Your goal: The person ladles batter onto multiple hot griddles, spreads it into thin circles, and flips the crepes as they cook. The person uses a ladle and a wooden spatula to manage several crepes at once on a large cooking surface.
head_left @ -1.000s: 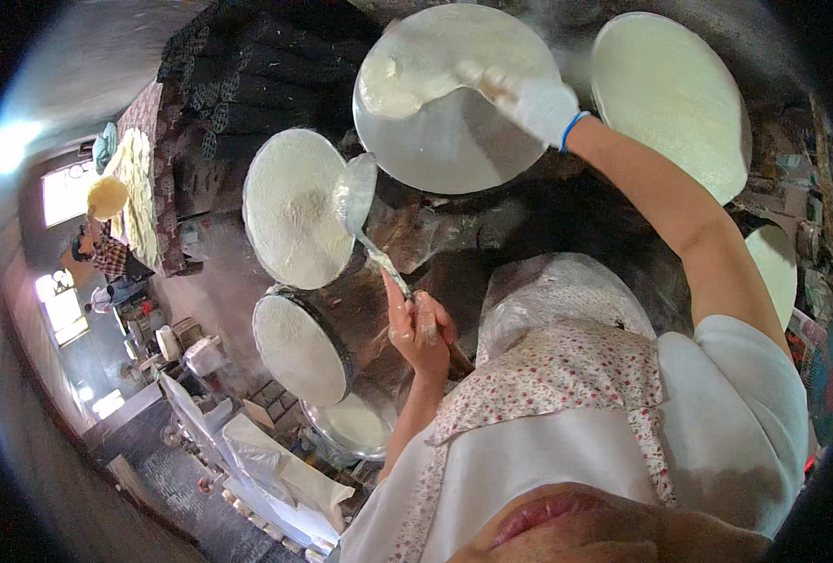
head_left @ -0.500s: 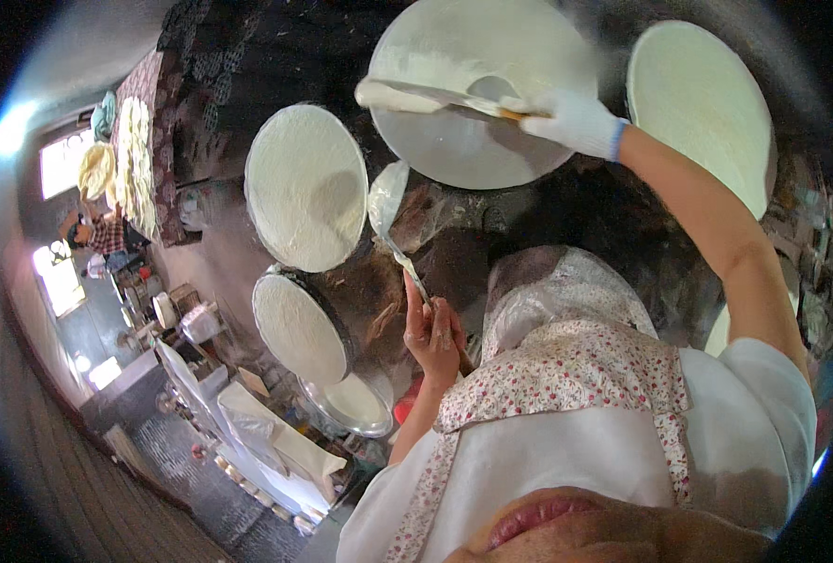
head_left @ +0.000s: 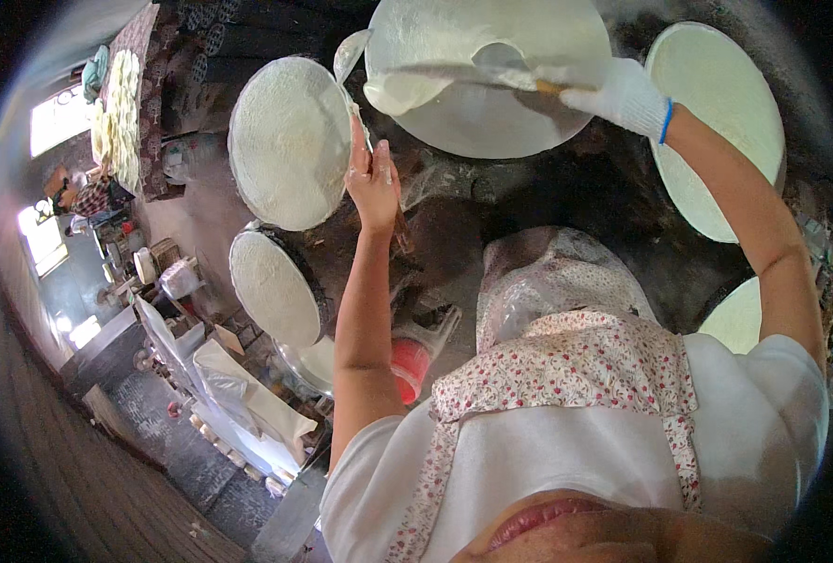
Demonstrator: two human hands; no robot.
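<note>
My bare left hand (head_left: 374, 188) is closed around the handle of a ladle (head_left: 349, 58), whose batter-smeared bowl is at the left edge of a large round griddle (head_left: 491, 141). In a white knit glove, my right hand (head_left: 627, 98) grips the wooden handle of a long, flat spatula (head_left: 463, 73) stretched leftward across that griddle. White batter (head_left: 407, 92) is heaped at the spatula's left end. A thin pale layer covers the griddle's far part, while its near part shows bare grey. Motion blurs the blade slightly.
White-coated round plates stand at left (head_left: 290, 145), lower left (head_left: 274, 289), right (head_left: 717, 131) and lower right (head_left: 740, 317). A red container (head_left: 407, 368) is by my left elbow. Far left, a person (head_left: 92, 192) is near hanging pale sheets (head_left: 121, 122) and a long covered table (head_left: 247, 399).
My left hand has moved up and leftward with the ladle, from below the griddle to its left rim. My right hand has shifted rightward with the spatula.
</note>
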